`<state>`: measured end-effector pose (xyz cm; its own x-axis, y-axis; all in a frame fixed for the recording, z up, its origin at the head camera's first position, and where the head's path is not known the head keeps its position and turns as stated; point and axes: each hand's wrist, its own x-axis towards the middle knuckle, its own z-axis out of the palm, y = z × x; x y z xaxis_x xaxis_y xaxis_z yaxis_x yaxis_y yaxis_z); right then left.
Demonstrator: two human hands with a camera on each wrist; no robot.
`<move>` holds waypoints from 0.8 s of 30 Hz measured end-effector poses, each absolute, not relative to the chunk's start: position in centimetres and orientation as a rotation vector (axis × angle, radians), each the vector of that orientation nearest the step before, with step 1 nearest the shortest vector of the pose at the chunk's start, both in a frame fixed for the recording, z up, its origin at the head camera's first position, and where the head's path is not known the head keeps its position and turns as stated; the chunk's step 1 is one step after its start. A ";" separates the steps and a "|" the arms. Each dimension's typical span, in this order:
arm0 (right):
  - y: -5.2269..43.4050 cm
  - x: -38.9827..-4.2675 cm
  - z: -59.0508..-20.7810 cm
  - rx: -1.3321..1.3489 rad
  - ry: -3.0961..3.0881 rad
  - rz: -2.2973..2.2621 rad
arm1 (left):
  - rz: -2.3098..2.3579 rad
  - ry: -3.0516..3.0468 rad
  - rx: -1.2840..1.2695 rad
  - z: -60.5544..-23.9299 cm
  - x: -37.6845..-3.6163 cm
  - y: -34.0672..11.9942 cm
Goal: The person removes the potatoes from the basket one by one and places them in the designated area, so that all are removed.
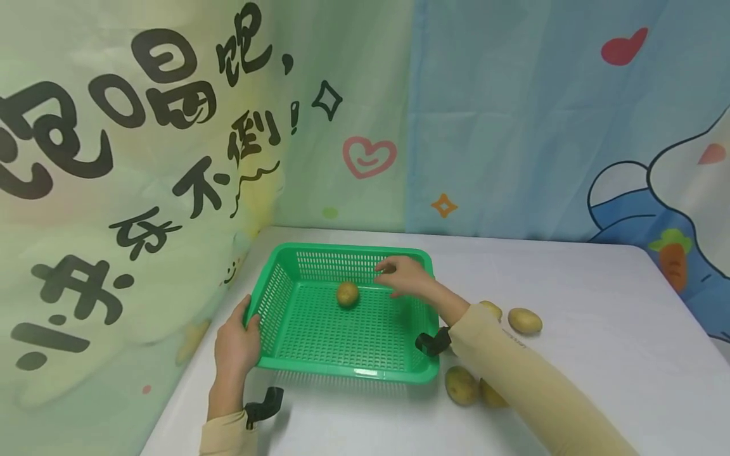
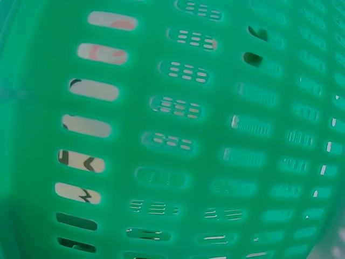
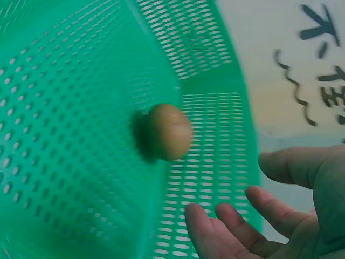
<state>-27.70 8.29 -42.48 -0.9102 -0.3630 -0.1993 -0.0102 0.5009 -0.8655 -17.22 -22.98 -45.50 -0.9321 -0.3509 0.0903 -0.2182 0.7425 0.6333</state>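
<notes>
A green plastic basket (image 1: 342, 366) with slotted walls stands on the white table. One potato (image 1: 347, 294) lies inside it, near the back wall; in the right wrist view this potato (image 3: 170, 132) rests by the slotted side. My left hand (image 1: 237, 342) grips the basket's left rim, thumb on the inner side. The left wrist view is filled by the basket's slotted wall (image 2: 126, 108). Over the basket's back right part hovers my right hand (image 1: 406, 277), fingers spread and holding nothing. In the right wrist view the right hand's fingertips (image 3: 199, 216) are apart from the potato.
Several potatoes lie on the table (image 1: 599, 354) right of the basket: one farther potato (image 1: 525, 321), one nearer potato (image 1: 462, 385), others partly behind the right sleeve (image 1: 530, 373). Printed curtains (image 1: 342, 190) hang behind and to the left.
</notes>
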 end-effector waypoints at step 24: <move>2.7 -28.6 -46.6 -0.779 2.636 -0.865 | -0.899 -2.744 0.472 -45.3 -17.2 -22.7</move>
<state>-28.59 2.73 -46.58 -0.8228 -0.5633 -0.0755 -0.4090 0.6791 -0.6096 -17.21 -22.67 -45.28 -0.9255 -0.3645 0.1027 -0.2331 0.7620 0.6041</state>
